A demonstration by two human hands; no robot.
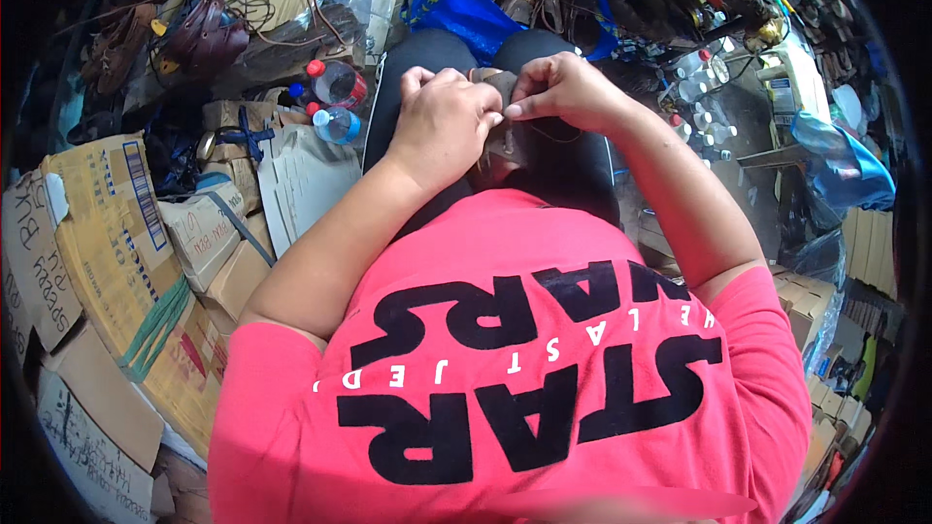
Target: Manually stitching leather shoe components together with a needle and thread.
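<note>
Far left, a yellow printed cardboard box (pixel 107 204), creased, stiff; green flat straps (pixel 155 330) lie across it. Above, a wrinkled maroon leather-like piece (pixel 207 34) amid thin cords. Next, a clear plastic bottle with a red cap (pixel 338 84) and a clear bottle with blue in it (pixel 337 126) (liquid or label, can't tell). Centre: left hand (pixel 447 116), grip pinched small at a brownish-grey, leather-like piece (pixel 503 143) between the dark-trousered knees; the fingers block its upper part. Behind, a glossy blue plastic bag (pixel 456 15), brown leather shoes (pixel 524 2) beside or inside, can't tell. Right hand (pixel 563 92), grip likewise pinched, just beside the piece; what either pinch has hold of, can't tell. Right: clustered clear plastic bottles (pixel 693 87), then a crumpled light-blue plastic sheet (pixel 845 165).
</note>
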